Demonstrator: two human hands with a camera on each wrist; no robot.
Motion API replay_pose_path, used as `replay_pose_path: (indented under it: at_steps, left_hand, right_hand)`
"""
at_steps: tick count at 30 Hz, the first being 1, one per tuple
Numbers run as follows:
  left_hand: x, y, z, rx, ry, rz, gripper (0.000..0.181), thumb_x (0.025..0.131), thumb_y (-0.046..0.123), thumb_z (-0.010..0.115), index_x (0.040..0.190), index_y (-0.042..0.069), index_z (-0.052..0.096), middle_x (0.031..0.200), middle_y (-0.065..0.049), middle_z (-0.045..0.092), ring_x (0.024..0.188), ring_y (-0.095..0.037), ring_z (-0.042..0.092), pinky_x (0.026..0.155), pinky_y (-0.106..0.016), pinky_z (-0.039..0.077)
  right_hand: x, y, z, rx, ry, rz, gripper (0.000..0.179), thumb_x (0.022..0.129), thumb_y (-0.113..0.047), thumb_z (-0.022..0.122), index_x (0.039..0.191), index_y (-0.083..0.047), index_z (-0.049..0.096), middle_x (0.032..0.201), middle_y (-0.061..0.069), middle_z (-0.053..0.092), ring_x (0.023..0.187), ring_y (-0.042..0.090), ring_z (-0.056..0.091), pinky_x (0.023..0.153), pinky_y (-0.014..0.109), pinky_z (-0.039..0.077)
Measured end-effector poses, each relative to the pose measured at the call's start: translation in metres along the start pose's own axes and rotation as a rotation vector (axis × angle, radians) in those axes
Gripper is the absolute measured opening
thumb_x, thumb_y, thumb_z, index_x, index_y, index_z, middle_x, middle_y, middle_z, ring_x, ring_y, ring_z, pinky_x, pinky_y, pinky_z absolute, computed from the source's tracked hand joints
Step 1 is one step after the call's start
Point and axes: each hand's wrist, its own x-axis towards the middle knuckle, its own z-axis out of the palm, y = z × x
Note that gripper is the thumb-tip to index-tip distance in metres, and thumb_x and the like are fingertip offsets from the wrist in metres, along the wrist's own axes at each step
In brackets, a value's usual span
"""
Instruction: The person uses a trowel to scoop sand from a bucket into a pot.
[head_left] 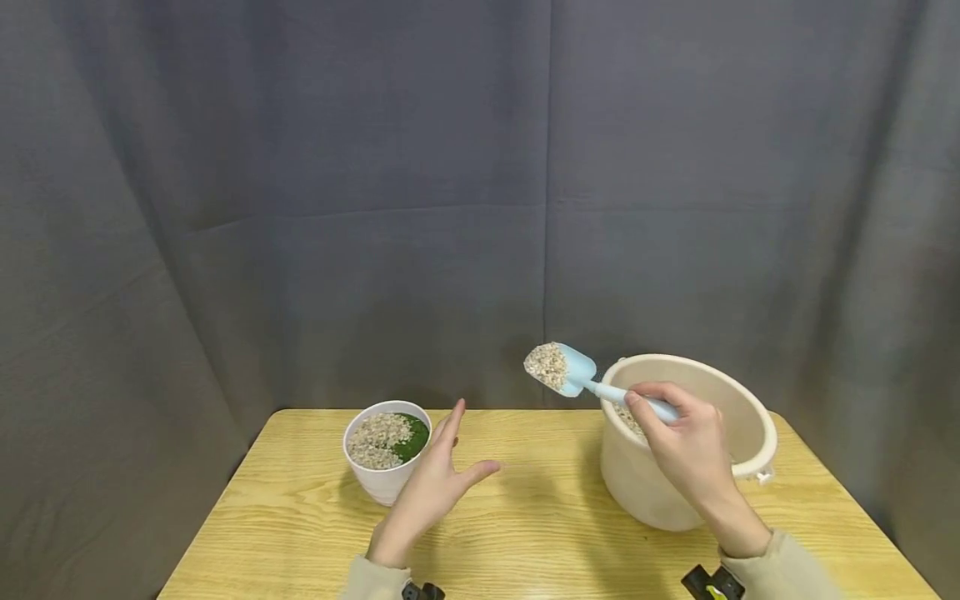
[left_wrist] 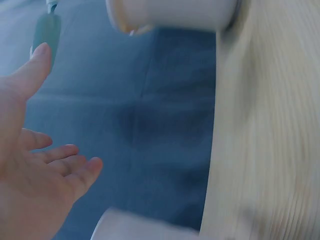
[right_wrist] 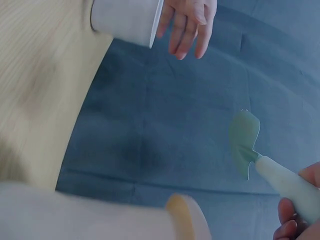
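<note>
One light-blue plastic trowel hung in the air, pale granules heaped at its tip! The right hand gripped its handle, and the long axis ran leftward from there, blade foremost. Off to the left, lower and well apart from that blade, stood the round white pot, pale granules covering part of its green contents. The left hand was far nearer the pot, just beside it, thumb spread wide, holding nothing. Beneath the right hand sat the deep cream plastic bucket, on the wood-grain counter.
</note>
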Motion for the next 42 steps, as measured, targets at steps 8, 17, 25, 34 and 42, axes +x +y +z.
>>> replay_pose_path:
  at_steps: [8,17,25,34,42]
  left_hand:
    - [-0.013,-0.02,-0.043,0.022,0.157,-0.058,0.097,0.086,0.043,0.074,0.158,0.019,0.014,0.16,-0.013,0.018,0.137,-0.043,0.033,0.107,-0.06,0.033]
    - [-0.027,-0.052,-0.076,0.053,0.322,-0.103,0.097,0.084,0.038,0.078,0.156,0.005,0.021,0.154,-0.022,0.028,0.132,-0.045,0.038,0.109,-0.057,0.032]
    - [-0.028,-0.067,-0.085,0.104,0.323,-0.141,0.097,0.085,0.039,0.076,0.154,0.0,0.021,0.154,-0.027,0.024,0.138,-0.046,0.027,0.112,-0.058,0.024]
    - [-0.031,-0.084,-0.087,-0.007,0.245,-0.221,0.103,0.086,0.044,0.074,0.156,0.001,0.011,0.157,-0.027,0.014,0.135,-0.049,0.032,0.107,-0.053,0.036]
    - [-0.036,-0.102,-0.087,-0.132,0.214,-0.238,0.107,0.084,0.031,0.08,0.156,0.0,0.007,0.158,-0.027,0.012,0.137,-0.044,0.031,0.109,-0.049,0.034]
  right_hand:
    - [-0.007,-0.004,0.034,0.04,-0.064,0.017,0.005,0.084,-0.008,0.076,0.087,-0.012,0.077,0.08,-0.003,0.071,0.064,0.011,0.056,0.054,0.018,0.042]
    - [-0.018,-0.009,0.075,0.101,-0.147,-0.023,0.006,0.085,-0.011,0.077,0.088,-0.017,0.077,0.079,-0.008,0.068,0.066,0.01,0.056,0.057,0.023,0.045]
    - [-0.036,-0.013,0.114,0.177,-0.211,-0.055,0.008,0.084,-0.012,0.077,0.089,-0.019,0.076,0.081,-0.011,0.067,0.067,0.008,0.056,0.054,0.025,0.047]
    - [-0.051,-0.014,0.152,0.244,-0.285,-0.026,0.006,0.086,-0.012,0.074,0.088,-0.017,0.076,0.087,-0.008,0.067,0.07,0.008,0.059,0.058,0.026,0.051]
    - [-0.053,-0.016,0.173,0.232,-0.317,-0.041,0.004,0.087,-0.013,0.073,0.089,-0.015,0.076,0.084,-0.008,0.067,0.07,0.008,0.057,0.059,0.025,0.049]
